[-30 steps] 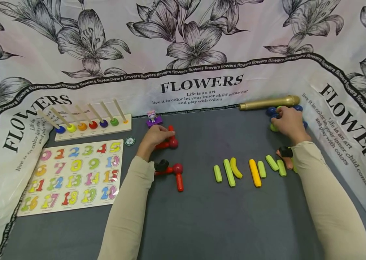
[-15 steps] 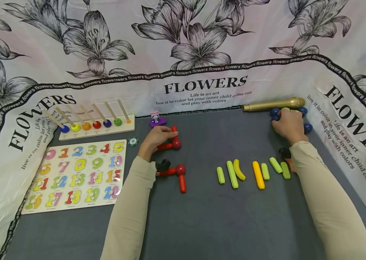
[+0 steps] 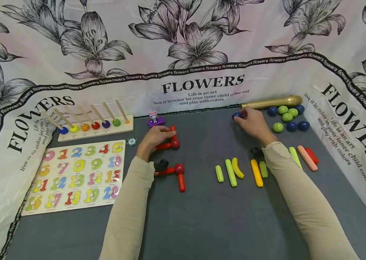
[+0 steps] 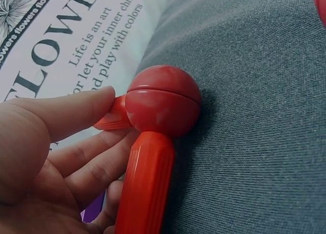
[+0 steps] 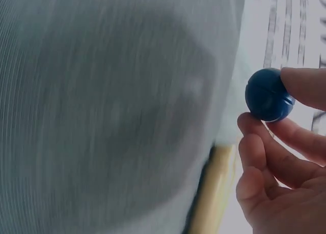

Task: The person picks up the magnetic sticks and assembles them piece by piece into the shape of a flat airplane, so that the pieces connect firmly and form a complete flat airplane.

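My left hand [image 3: 155, 141] pinches a red stick [image 4: 118, 117] between thumb and fingers. That stick joins a grooved red ball [image 4: 163, 101], from which a second red stick [image 4: 145, 183] runs down past the fingers. Just nearer to me lies another red ball [image 3: 179, 168] with two red sticks set at an angle. My right hand [image 3: 255, 124] holds a dark blue ball [image 5: 269, 94] by its thumb and fingertips, near the left end of a gold tube. To its right, several blue and green balls [image 3: 278, 127] lie in a loose group.
Yellow and green sticks, with a curved yellow piece [image 3: 237, 168], lie across the middle. Pink [image 3: 307, 158] and red sticks are at the right. The gold tube [image 3: 270, 102] lies along the back cloth. Number board [image 3: 72, 177], peg stand [image 3: 95, 130] and purple-based figurine [image 3: 155, 121] occupy the left.
My right hand has come away from the ball group and moved left with a blue ball, uncovering the other balls. My left hand stays in place on the red stick.
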The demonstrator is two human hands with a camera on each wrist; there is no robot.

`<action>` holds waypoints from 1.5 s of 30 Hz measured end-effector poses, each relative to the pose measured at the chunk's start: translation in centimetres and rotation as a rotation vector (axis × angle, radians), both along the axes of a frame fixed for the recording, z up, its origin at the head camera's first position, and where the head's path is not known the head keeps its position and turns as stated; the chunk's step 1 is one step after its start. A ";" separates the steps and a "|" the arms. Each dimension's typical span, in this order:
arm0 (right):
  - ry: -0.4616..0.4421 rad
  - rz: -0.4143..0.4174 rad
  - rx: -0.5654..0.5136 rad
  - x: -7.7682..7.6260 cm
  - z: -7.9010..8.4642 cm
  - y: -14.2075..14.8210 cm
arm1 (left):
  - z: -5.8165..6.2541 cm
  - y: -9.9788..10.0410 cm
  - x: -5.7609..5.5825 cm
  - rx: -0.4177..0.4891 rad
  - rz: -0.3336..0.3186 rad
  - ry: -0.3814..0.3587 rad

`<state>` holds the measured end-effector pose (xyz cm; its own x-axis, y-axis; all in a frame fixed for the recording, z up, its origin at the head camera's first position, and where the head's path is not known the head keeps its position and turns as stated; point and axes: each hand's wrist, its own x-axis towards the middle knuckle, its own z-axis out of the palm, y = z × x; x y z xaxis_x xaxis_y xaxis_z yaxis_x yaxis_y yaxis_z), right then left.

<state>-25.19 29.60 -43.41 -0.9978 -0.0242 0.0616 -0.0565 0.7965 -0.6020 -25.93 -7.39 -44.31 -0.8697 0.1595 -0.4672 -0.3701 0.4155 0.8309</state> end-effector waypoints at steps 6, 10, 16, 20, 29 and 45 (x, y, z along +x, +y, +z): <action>-0.077 0.073 -0.085 -0.7 -0.7 -4.0 | -0.2 0.1 0.0 -0.006 0.011 0.001; -0.123 0.126 -0.168 -1.1 -1.0 -6.9 | -0.3 0.1 0.1 -0.003 0.010 0.013; -0.185 0.188 -0.295 -1.8 -0.6 -11.5 | -0.3 0.4 0.1 0.016 0.006 0.038; -0.193 0.228 -0.348 -2.5 -0.3 -14.1 | -0.3 0.5 0.0 0.029 0.007 0.046; -0.181 0.254 -0.338 -3.6 -0.7 -16.9 | -0.7 1.0 -0.2 0.060 -0.027 0.087; -0.197 0.279 -0.352 -3.6 -0.9 -18.0 | -0.5 -0.1 -0.3 0.067 0.007 0.070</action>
